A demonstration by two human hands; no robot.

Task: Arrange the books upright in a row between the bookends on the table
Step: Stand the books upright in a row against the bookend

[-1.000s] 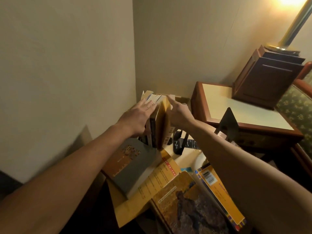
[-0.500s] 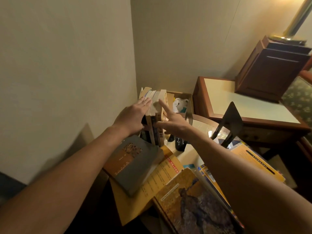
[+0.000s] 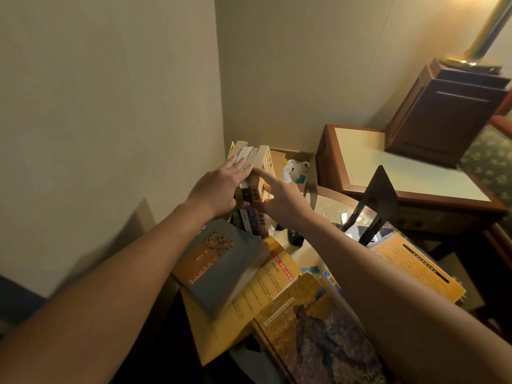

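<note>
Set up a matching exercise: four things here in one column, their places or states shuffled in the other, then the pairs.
1. thick grey-and-orange book
2. black metal bookend
3. white plastic bag
4. row of paperback books

A. inside the cardboard box
B. upright between left hand and right hand
C. lying flat on a yellow book
D. standing apart from the row

Pairs: 1-C, 2-D, 3-A, 4-B

Furnished room; brass lamp (image 3: 488, 28), armchair (image 3: 489, 162), wooden side table (image 3: 388, 167).
</note>
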